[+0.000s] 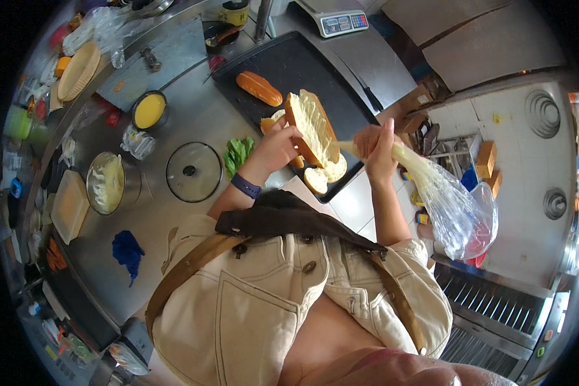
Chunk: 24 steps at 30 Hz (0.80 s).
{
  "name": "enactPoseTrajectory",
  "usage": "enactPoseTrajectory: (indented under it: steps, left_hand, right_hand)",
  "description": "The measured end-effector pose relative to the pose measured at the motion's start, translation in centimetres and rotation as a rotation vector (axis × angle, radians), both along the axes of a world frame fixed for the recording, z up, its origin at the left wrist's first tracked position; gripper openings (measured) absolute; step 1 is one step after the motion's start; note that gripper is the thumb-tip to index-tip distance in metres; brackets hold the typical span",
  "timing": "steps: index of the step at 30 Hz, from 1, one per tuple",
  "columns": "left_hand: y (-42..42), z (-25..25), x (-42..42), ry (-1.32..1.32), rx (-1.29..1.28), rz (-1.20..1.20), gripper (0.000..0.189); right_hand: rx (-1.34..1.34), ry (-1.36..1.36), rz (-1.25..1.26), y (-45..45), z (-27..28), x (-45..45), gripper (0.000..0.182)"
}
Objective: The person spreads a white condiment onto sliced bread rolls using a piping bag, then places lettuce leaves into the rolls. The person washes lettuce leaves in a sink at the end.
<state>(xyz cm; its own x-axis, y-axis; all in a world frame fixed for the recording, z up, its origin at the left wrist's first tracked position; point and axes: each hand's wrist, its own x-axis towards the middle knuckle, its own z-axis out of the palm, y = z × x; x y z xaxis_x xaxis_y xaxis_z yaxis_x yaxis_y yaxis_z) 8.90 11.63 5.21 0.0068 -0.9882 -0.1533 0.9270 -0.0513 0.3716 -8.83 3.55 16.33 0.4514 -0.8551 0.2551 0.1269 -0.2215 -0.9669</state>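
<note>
My left hand (pixel 276 150) holds a long split bread roll (pixel 313 126) open over a black baking tray (pixel 325 62). Thin pale-yellow lines of a cream or sauce cover its cut face. Gripped in my right hand (pixel 377 148) is a clear plastic piping bag (pixel 436 193), its narrow end at the roll's right edge and its loose end hanging to the lower right. Cut bread pieces (pixel 325 176) lie on the tray below the roll, others partly hidden behind my left hand. A whole glazed bun (pixel 259 88) rests farther up the tray.
Lettuce leaves (pixel 239 155) lie left of the tray, near a glass lid (pixel 194 172). Farther left stand a pot of yellow liquid (pixel 149 111) and a metal container of cream (pixel 107 183). A knife (pixel 370 96) lies by the tray's right edge, below a digital scale (pixel 343 23).
</note>
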Motion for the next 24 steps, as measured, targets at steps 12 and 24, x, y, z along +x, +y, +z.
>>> enactPoseTrajectory:
  steps: [12, 24]
  left_hand:
    - [0.4, 0.6, -1.4, -0.046, -0.009, -0.047, 0.066]
    - [0.4, 0.1, -1.5, -0.051, -0.059, -0.095, 0.064]
  right_hand:
    - [0.028, -0.124, 0.128, -0.6, 0.3, 2.2, 0.061]
    - [0.02, -0.154, 0.059, -2.2, 1.7, 5.9, 0.064]
